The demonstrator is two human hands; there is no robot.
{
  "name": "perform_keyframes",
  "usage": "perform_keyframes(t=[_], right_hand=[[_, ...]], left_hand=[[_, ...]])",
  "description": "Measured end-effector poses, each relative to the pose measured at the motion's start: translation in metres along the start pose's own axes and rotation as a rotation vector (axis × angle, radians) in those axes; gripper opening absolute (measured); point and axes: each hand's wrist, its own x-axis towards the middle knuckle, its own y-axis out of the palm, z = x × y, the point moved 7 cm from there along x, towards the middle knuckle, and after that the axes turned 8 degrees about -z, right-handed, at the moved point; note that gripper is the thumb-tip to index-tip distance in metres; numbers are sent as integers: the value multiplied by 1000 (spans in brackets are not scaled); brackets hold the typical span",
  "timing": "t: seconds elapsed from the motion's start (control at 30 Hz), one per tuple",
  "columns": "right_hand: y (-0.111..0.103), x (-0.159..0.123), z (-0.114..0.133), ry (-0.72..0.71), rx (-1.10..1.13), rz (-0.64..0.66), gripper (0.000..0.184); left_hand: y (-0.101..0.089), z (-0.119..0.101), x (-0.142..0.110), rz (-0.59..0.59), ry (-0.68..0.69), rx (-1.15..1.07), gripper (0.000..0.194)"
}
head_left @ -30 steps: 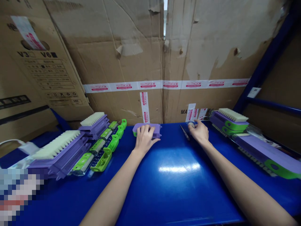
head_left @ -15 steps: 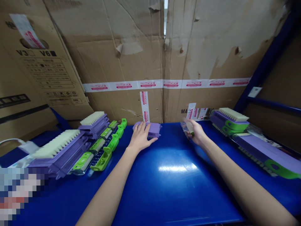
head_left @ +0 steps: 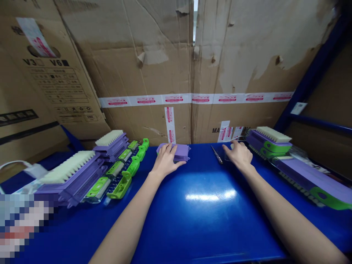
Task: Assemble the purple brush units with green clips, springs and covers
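Note:
My left hand (head_left: 165,161) lies over a purple plastic housing (head_left: 182,152) at the back middle of the blue table, fingers across its top and thumb along its near edge. Small tabs stick out from the housing's right end. My right hand (head_left: 239,156) is low over the table at the back right, its fingers curled. Something small and pale shows at those fingers, but its kind is hidden. Beside this hand lies a thin, dark pointed tool (head_left: 217,154), apart from the fingers. A clear plastic piece (head_left: 226,157) shows partly under the hand.
On the left stand purple housings with cream bristle pads (head_left: 70,167), beside a row of green-and-clear parts (head_left: 113,168) and green brackets (head_left: 132,165). Purple-and-green brush units (head_left: 310,176) line the right side. Cardboard (head_left: 143,73) walls the back; a blue metal frame (head_left: 308,73) rises at right.
My right hand has moved a little right and turned palm down; the pointed tool now shows plainly on the table to its left. My left hand stays on the purple housing.

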Motion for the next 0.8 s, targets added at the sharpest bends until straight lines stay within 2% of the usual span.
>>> perform_keyframes(t=[0.13, 0.2, 0.27, 0.37, 0.47, 0.57, 0.67, 0.8], right_hand=[[-24, -3, 14, -61, 192, -254, 47], [-29, -8, 25, -143, 309, -310, 44], [-27, -18, 38, -241, 393, -297, 44], [-15, -38, 61, -377, 463, -199, 44], [-3, -57, 80, -444, 592, -112, 43], [10, -66, 88, -383, 782, -3, 45], [29, -66, 85, -200, 963, 173, 50], [48, -66, 80, 54, 1209, 359, 61]], left_hand=[[-7, -1, 1, -18, 12, 17, 69], [-10, -2, 2, -3, 14, 42, 70], [-13, -3, 3, 7, 21, 65, 74], [-14, -5, 4, 4, 32, 82, 77], [-12, -6, 4, -22, 38, 65, 73], [-9, -6, 3, -5, 41, 55, 68], [-8, -9, 2, 24, 58, 57, 69], [-12, -17, 2, -35, 82, 44, 75]])
